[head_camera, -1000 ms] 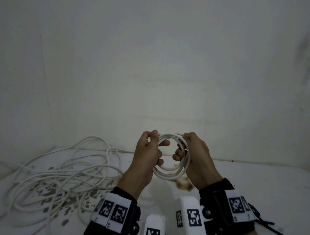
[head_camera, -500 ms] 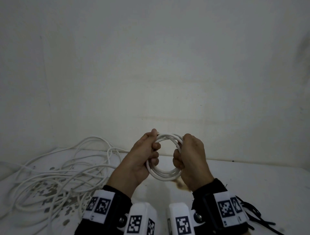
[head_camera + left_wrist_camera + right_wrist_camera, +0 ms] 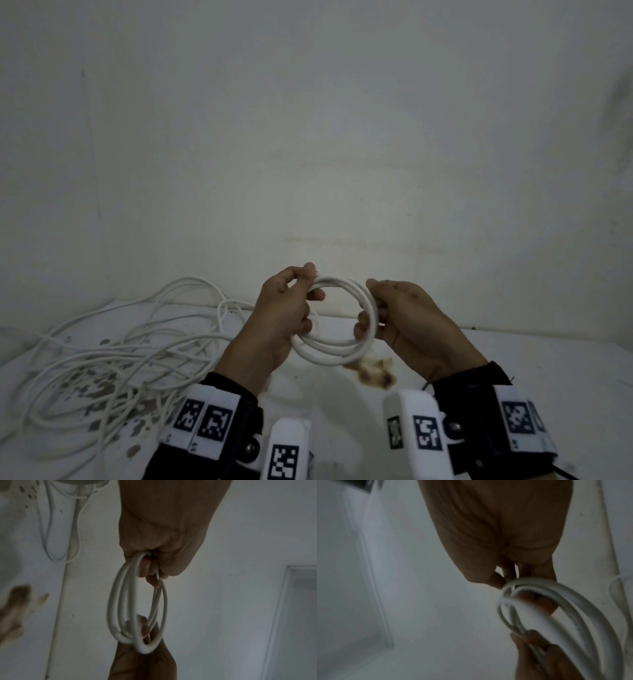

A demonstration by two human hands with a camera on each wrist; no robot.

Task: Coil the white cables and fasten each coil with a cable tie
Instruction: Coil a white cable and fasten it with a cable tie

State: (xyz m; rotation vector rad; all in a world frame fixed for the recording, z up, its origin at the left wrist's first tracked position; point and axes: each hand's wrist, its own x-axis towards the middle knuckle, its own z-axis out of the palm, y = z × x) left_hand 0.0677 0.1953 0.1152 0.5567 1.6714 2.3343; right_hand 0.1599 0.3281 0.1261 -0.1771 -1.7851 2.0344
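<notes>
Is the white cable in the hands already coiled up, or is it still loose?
Coiled, not yet tied. The white cable forms a round stack of loops, gripped by the left hand and right hand; no cable tie shows on it.

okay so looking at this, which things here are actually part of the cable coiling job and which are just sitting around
Part of the job:
- white cable coil, held up between the left hand and the right hand
- loose white cables heaped on the table's left side, not yet coiled

Just lying about:
- brown stain on the table
- bare wall behind
</notes>
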